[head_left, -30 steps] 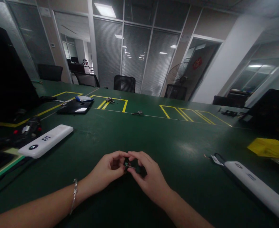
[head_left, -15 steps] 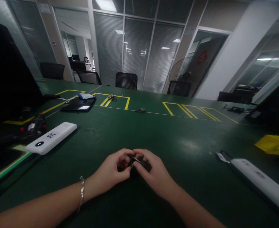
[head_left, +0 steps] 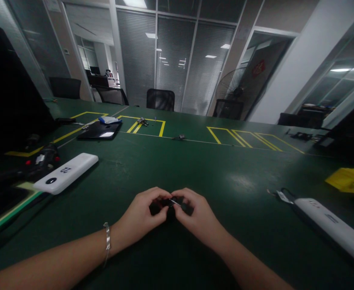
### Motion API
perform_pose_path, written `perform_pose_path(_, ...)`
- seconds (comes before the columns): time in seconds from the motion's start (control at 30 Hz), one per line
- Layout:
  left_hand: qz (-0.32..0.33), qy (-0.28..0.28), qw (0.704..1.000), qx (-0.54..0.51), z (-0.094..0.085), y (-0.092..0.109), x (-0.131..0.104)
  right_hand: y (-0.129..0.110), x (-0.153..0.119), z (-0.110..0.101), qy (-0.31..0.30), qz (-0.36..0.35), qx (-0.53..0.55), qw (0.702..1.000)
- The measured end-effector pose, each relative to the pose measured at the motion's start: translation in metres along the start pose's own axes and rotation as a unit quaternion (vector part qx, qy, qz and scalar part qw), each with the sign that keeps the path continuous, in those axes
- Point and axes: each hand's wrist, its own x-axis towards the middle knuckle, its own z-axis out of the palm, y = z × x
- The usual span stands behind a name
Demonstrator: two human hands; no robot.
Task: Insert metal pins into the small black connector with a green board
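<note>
The person's left hand (head_left: 143,212) and right hand (head_left: 198,214) meet low over the near part of the desk (head_left: 153,171), fingertips close together. The left is curled, thumb and forefinger pinching a small dark piece (head_left: 171,203) too dim to make out. The right hand pinches a thin bright rod (head_left: 175,202), which slants across the gap between the hands, by the piece. A bracelet (head_left: 107,241) circles the left wrist.

Left of the hands lies a white bar marked 22 (head_left: 66,173); a second bar (head_left: 330,225) lies to the right, near a yellow object (head_left: 348,180). Farther back are a tablet (head_left: 95,132) with a packet (head_left: 109,120) on it, yellow tape (head_left: 162,129) and a fitting (head_left: 180,137). Beyond stands a chair (head_left: 160,100).
</note>
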Motion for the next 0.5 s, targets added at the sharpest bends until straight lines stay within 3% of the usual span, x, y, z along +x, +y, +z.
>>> perform_pose_path(0.5,-0.008,0.019,0.999,0.025,0.0066,0.0029,-0.0012,-0.0007,-0.0022,0.0072,0.001,0.033,-0.011,0.999)
